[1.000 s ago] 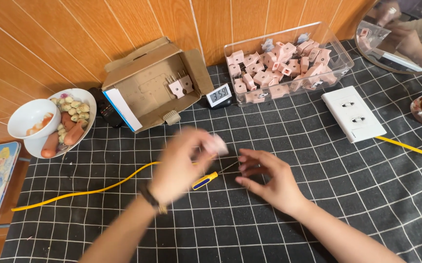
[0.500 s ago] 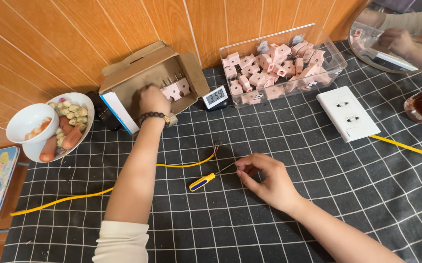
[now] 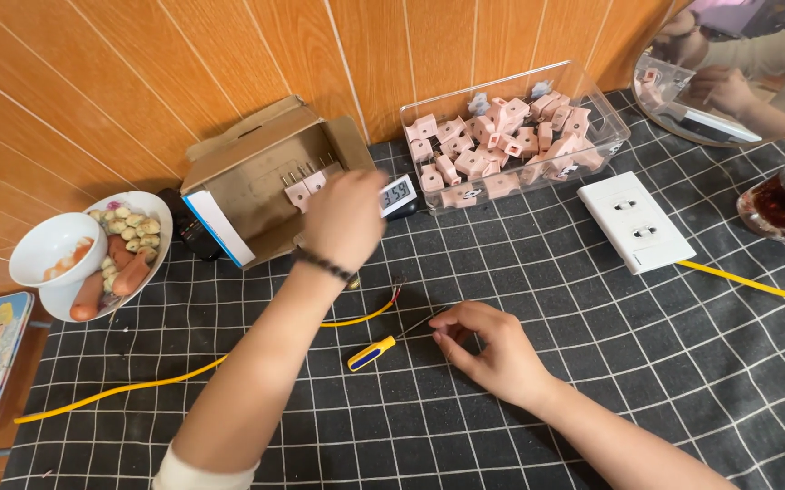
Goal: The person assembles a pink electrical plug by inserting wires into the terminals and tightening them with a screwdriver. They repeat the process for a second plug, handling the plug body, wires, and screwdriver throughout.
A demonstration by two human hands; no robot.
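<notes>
Wood-panel wall behind, black grid-pattern tablecloth [image 3: 592, 363] underneath. Left hand [image 3: 345, 218] is motion-blurred at the mouth of the open brown cardboard box [image 3: 256, 181]; fingers hidden behind the back of the hand, so grip can't be read. Small pink plastic parts [image 3: 306, 188] sit just beyond them. Right hand [image 3: 492, 349], fingertips pinched on the shaft of the yellow-and-blue-handled screwdriver [image 3: 372, 353]; its tip is covered. Yellow cable [image 3: 184, 374] runs just left of them.
</notes>
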